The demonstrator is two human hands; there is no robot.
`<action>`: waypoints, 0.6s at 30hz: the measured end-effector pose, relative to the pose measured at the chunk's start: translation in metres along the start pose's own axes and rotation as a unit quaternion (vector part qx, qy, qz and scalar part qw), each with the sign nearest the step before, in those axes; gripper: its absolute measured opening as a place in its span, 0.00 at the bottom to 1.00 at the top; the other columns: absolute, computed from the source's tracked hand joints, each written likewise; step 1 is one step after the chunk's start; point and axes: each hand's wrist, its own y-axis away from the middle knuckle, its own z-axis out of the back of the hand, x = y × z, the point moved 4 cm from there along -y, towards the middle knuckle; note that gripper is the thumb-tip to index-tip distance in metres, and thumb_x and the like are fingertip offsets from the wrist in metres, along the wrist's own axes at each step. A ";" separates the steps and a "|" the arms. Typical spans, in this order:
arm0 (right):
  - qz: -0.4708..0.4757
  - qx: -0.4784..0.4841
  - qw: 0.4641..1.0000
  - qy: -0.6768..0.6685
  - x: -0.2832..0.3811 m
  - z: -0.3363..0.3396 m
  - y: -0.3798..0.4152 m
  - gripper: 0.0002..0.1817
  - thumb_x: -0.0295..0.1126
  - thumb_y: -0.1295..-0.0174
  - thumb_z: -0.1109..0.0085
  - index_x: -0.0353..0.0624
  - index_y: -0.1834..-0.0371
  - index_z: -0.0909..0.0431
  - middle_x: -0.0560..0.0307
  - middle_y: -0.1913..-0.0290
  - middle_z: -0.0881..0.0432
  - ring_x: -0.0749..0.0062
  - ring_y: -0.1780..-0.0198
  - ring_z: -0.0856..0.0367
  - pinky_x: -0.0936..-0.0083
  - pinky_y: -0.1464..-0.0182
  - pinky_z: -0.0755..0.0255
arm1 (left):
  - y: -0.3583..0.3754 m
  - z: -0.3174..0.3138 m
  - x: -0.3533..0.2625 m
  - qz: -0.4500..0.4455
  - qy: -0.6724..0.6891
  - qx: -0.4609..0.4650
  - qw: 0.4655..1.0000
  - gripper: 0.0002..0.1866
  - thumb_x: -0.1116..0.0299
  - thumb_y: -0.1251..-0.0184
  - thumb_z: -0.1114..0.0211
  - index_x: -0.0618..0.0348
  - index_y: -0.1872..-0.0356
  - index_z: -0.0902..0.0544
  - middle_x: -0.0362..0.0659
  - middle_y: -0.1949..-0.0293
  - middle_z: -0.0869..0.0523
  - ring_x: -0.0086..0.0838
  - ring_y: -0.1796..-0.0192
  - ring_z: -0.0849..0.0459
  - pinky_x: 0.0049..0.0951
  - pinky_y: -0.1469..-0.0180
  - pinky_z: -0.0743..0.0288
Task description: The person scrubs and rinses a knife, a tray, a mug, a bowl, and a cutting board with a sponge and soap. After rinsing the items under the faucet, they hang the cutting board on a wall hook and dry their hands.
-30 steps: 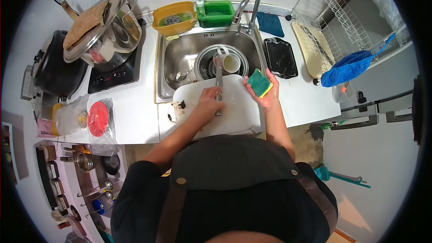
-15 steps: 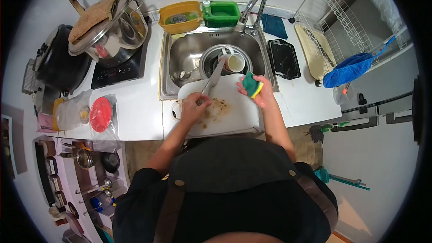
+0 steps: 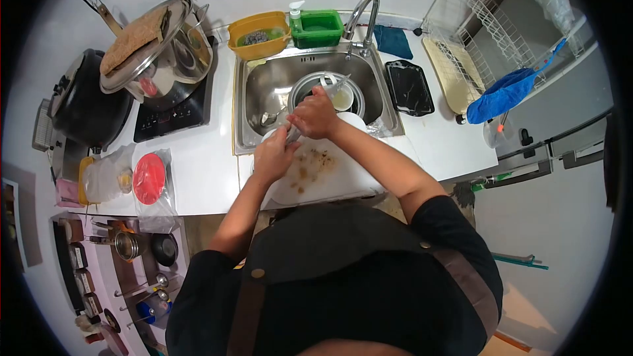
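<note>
A knife [image 3: 339,85] points up and away over the sink, its blade tip showing beyond my right hand. My left hand [image 3: 273,157] is closed around its handle end. My right hand [image 3: 314,116] is wrapped around the blade; the green and yellow sponge it held half a second earlier is hidden under the fingers. Beneath both hands lies a white cutting board [image 3: 349,171] with brown food bits and stains, spanning the counter and the sink's front edge. In the sink [image 3: 264,86], a metal bowl [image 3: 298,87] holds a white mug [image 3: 342,100].
A faucet [image 3: 369,20] rises behind the sink, beside a green basin [image 3: 324,38] and a yellow basin [image 3: 241,48]. A black tray [image 3: 410,89] and dish rack [image 3: 508,39] are on the right. A steel pot [image 3: 181,69] stands on the left cooktop [image 3: 161,124].
My right hand has moved left with the sponge from the board's right side onto the knife blade. The knife now tilts farther right. The view has shifted slightly.
</note>
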 end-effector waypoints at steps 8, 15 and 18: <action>-0.096 0.121 0.985 0.071 -0.050 0.010 0.012 0.22 0.41 0.42 0.56 0.50 0.93 0.26 0.60 0.87 0.25 0.64 0.80 0.26 0.62 0.62 0.43 | 0.016 0.014 0.009 -0.002 -0.022 0.043 0.999 0.20 0.64 0.45 0.41 0.58 0.51 0.30 0.51 0.62 0.21 0.46 0.61 0.22 0.40 0.63 0.30; -0.270 0.111 0.938 0.190 -0.136 0.059 0.052 0.32 0.47 0.36 0.69 0.39 0.90 0.27 0.46 0.85 0.25 0.51 0.81 0.26 0.55 0.77 0.38 | 0.035 0.013 0.056 0.092 0.091 0.049 0.990 0.23 0.63 0.40 0.43 0.59 0.46 0.36 0.47 0.72 0.21 0.35 0.75 0.23 0.31 0.72 0.30; -0.403 0.201 0.891 0.055 -0.091 0.064 0.067 0.36 0.57 0.39 0.72 0.40 0.86 0.22 0.39 0.81 0.25 0.45 0.74 0.24 0.54 0.65 0.32 | 0.004 -0.009 0.022 0.201 0.403 0.121 0.885 0.22 0.64 0.38 0.46 0.60 0.44 0.37 0.37 0.70 0.26 0.17 0.75 0.31 0.22 0.71 0.33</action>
